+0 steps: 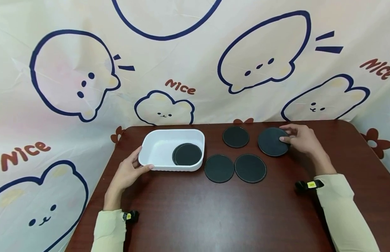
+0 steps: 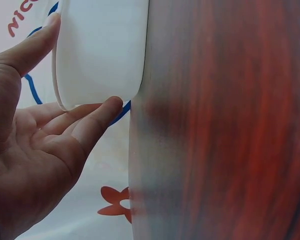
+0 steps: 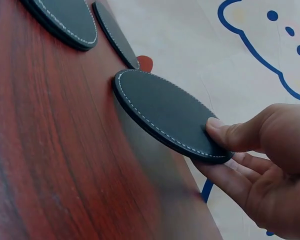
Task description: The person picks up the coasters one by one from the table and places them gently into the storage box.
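A round black coaster [image 1: 273,141] with pale stitching round its edge is pinched by my right hand [image 1: 303,140] at its right edge. In the right wrist view the thumb lies on top of that coaster [image 3: 162,112] and the fingers are underneath; it tilts up off the table. My left hand [image 1: 127,173] grips the left end of a white plastic basin [image 1: 155,148], thumb at the near corner. The left wrist view shows the fingers round the basin's [image 2: 102,55] end. Inside the basin, toward its right, lie overlapping black coasters [image 1: 188,154].
Between basin and right hand, three more black coasters lie flat: one at the back [image 1: 235,137], one front left [image 1: 219,168] and one front right [image 1: 250,168]. The dark red-brown wooden table [image 1: 213,210] meets a cartoon-printed cloth [image 1: 207,70] at its back edge.
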`<state>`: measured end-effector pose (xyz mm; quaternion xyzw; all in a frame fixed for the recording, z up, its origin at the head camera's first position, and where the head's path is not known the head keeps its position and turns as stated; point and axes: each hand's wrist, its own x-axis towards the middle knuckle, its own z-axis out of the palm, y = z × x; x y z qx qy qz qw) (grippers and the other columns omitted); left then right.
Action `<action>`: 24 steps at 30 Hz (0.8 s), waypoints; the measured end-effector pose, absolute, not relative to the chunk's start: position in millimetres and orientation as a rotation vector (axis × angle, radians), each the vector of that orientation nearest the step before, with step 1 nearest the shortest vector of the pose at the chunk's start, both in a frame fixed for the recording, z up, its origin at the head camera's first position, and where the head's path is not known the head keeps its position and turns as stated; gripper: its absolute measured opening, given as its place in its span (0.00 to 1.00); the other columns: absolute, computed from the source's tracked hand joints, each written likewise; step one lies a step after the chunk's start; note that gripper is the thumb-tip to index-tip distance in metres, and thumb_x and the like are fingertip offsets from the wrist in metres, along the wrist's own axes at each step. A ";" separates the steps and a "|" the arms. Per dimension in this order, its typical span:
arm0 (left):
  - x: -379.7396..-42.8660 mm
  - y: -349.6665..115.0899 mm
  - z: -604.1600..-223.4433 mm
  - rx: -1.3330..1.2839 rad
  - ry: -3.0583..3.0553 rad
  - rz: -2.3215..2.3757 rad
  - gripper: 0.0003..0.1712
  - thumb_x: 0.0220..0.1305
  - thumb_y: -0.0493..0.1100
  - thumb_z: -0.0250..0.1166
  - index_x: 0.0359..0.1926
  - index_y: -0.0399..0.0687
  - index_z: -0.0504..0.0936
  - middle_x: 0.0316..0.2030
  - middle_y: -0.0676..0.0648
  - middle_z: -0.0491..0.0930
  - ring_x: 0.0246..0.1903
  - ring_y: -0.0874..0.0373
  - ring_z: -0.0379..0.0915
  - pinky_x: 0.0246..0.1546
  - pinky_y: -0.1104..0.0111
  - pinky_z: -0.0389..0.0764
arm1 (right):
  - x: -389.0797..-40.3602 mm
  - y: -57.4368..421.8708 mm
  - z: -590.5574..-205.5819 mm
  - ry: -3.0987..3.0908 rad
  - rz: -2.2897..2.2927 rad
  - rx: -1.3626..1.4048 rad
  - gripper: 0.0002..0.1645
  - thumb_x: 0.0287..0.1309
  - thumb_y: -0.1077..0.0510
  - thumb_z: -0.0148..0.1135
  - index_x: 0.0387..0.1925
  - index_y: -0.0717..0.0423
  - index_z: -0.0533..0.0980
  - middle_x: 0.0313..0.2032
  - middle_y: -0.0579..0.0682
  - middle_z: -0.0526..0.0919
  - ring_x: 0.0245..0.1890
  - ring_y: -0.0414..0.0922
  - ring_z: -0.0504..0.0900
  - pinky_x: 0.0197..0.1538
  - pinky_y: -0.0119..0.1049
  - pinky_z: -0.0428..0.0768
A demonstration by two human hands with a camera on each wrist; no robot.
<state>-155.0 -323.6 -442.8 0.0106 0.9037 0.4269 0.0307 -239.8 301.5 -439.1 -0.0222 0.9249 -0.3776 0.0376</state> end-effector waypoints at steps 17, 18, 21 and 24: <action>-158.7 -322.2 -442.0 0.016 2.763 1.287 0.62 0.66 0.56 0.78 0.88 0.52 0.48 0.82 0.36 0.62 0.73 0.36 0.73 0.48 0.85 0.77 | -205.2 306.7 -446.4 2.487 -1.525 0.059 0.36 0.78 0.58 0.63 0.80 0.63 0.65 0.66 0.67 0.75 0.41 0.31 0.86 0.47 0.28 0.88; -158.6 -321.8 -442.2 0.017 2.764 1.283 0.62 0.66 0.57 0.78 0.88 0.52 0.48 0.82 0.36 0.62 0.73 0.36 0.73 0.48 0.85 0.77 | -202.8 305.9 -446.6 2.477 -1.536 0.065 0.36 0.78 0.58 0.63 0.80 0.63 0.65 0.65 0.67 0.75 0.40 0.31 0.86 0.47 0.28 0.88; -158.4 -321.6 -441.2 0.017 2.772 1.270 0.62 0.66 0.57 0.78 0.88 0.52 0.49 0.82 0.36 0.62 0.73 0.35 0.74 0.48 0.86 0.76 | -198.3 301.3 -446.0 2.440 -1.581 0.069 0.37 0.78 0.58 0.63 0.80 0.63 0.64 0.65 0.66 0.75 0.40 0.31 0.86 0.47 0.28 0.88; -158.5 -321.2 -441.0 0.016 2.773 1.262 0.62 0.66 0.57 0.78 0.88 0.52 0.49 0.82 0.35 0.62 0.72 0.35 0.74 0.48 0.86 0.76 | -194.3 297.7 -446.2 2.397 -1.632 0.056 0.37 0.78 0.58 0.63 0.80 0.64 0.63 0.65 0.63 0.76 0.41 0.30 0.86 0.48 0.29 0.88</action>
